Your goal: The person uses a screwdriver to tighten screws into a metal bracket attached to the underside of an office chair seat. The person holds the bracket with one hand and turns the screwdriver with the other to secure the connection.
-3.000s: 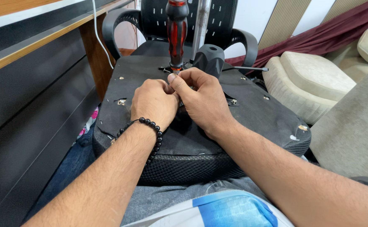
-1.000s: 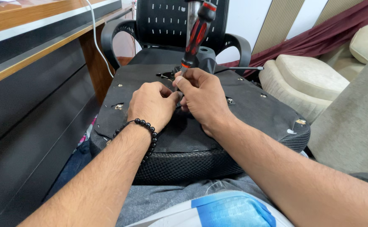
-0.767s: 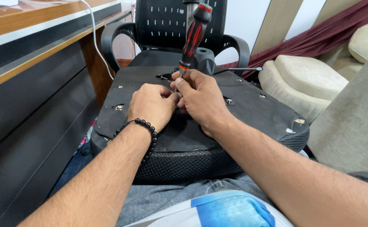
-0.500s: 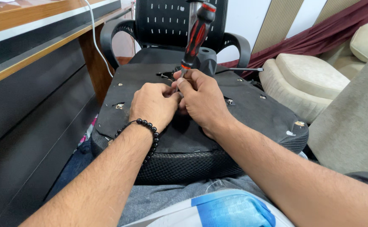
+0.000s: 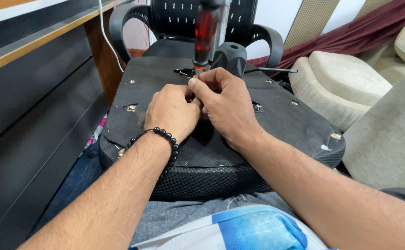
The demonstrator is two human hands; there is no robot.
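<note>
Screwdriver [image 5: 205, 34] with a red-and-black handle stands upright near the far edge of an upturned office-chair seat base [image 5: 276, 120], which lies across the person's lap with its black fabric underside facing up. Its tip is hidden behind the fingers, so whether it sits in a fastener cannot be told. The right hand [image 5: 225, 104] pinches the shaft just under the handle; the left hand [image 5: 172, 111], wearing a black bead bracelet [image 5: 165, 139], is curled closed against it, steadying the same spot. Judging from the base, the work looks partly done: a metal fitting [image 5: 131, 107] shows near the left edge and another [image 5: 257, 107] toward the right. A grey plastic part [image 5: 230, 54] sits just behind the hands. An assembled black mesh chair [image 5: 184, 18] stands beyond.
</note>
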